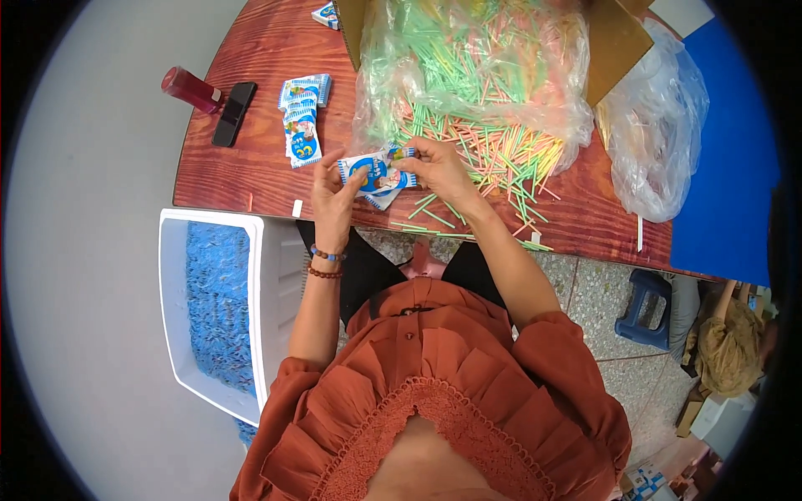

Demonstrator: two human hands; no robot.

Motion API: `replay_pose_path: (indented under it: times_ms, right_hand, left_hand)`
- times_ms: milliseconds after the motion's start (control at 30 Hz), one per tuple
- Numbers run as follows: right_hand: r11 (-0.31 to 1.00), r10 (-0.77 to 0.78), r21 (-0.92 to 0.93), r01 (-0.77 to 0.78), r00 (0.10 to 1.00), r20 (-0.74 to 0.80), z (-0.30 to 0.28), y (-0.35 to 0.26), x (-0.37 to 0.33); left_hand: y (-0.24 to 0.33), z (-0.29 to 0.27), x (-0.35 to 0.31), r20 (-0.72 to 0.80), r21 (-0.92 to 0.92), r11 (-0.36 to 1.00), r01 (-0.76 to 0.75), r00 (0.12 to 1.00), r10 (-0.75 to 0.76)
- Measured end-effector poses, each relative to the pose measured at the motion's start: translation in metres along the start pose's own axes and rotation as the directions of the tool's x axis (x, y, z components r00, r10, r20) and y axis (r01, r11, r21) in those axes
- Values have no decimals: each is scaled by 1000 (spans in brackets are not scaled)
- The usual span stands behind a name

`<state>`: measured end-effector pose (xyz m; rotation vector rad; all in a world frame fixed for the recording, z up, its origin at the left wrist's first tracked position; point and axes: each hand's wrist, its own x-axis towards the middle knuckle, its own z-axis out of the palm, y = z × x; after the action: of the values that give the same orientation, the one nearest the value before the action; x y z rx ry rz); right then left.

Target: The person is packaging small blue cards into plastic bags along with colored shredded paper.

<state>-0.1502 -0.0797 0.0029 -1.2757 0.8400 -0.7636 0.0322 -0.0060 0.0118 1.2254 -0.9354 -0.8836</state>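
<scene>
Worktop [251, 171]: red-brown, wood-grained.
Straws [493, 146]: pastel heap, two o'clock from the held packet [380, 173].
Left hand [334, 196]: half-curled, thumb over the packet's nine-o'clock end.
Right hand [443, 171]: closed, pinching its three-o'clock end.
Packet pile [302, 125]: ten o'clock.
Held packet: blue-and-white, between both hands, near the worktop's six-o'clock edge.

"Where could the left hand [332, 196] pass?"

"Between the flat black phone [234, 114] and the overlapping blue-and-white plastic packets [302, 125]; there's bare wood on that dark red table [264, 125]."

"And the right hand [442, 172]?"

"Loose green, pink and yellow sticks [520, 165] crowd both sides of its wrist. Past them, a bare strip runs up to the crumpled clear plastic bag [656, 138]."
</scene>
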Motion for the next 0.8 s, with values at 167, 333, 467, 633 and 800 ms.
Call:
replay_pose_path:
  times_ms: [167,333,467,633,800]
  right_hand:
    - [991,-134,-24,133,989,-62,4,15,-7]
    - [990,-125,-77,114,980,-155,11,9,-18]
    - [979,-171,-142,148,971,-166,9,22,-18]
    - [972,-183,-180,154,970,-157,5,11,-19]
    - [983,-175,-84,165,975,-134,-13,15,-21]
  left_hand:
    - [-12,10,-8,31,7,998,69,997,-70]
    - [-20,12,-22,-70,-47,987,157,985,-160]
    - [-28,16,-25,-108,-193,968,161,977,-184]
    - [-21,20,-22,-35,-327,888,322,935,-352]
    - [-33,19,-17,3,-478,801,361,912,-409]
